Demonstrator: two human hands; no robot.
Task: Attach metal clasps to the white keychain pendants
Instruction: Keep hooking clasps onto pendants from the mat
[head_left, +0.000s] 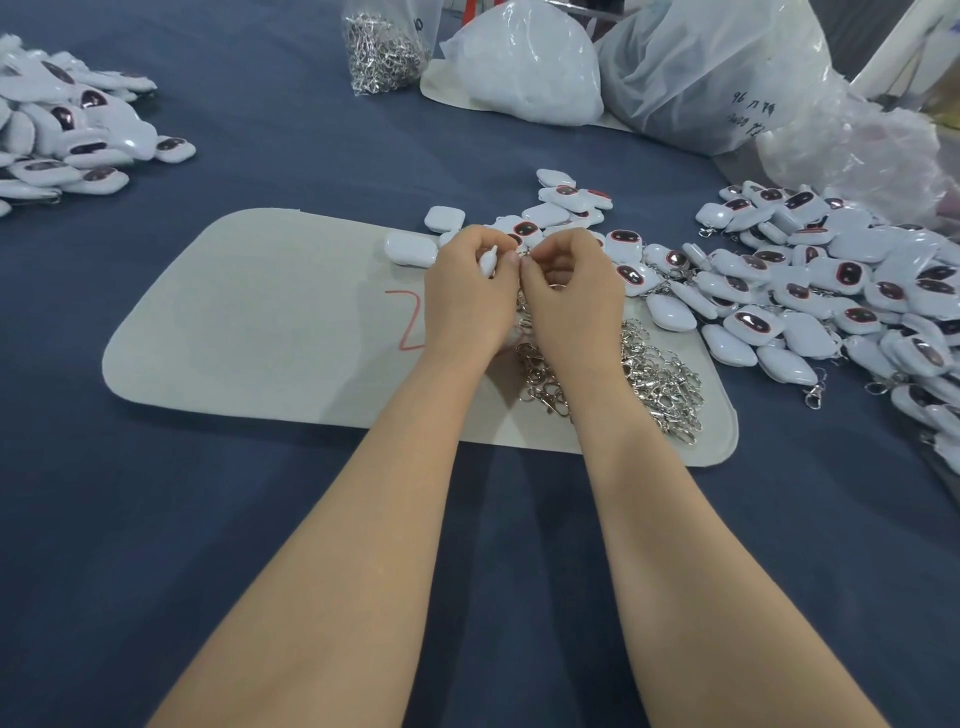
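Observation:
My left hand (470, 291) grips a white keychain pendant (488, 262), its edge showing between thumb and fingers. My right hand (569, 291) is right beside it, fingertips pinching a small metal clasp (523, 253) at the pendant's end. Both hands hover over the white mat (260, 322). Loose metal clasps (654, 379) lie heaped on the mat just right of my wrists. White pendants with dark oval faces (810, 291) are piled to the right and behind my hands.
Another pile of pendants (78, 135) lies at the far left on the blue cloth (260, 519). A clear bag of clasps (382, 52) stands at the back, with large plastic bags (717, 73) to its right.

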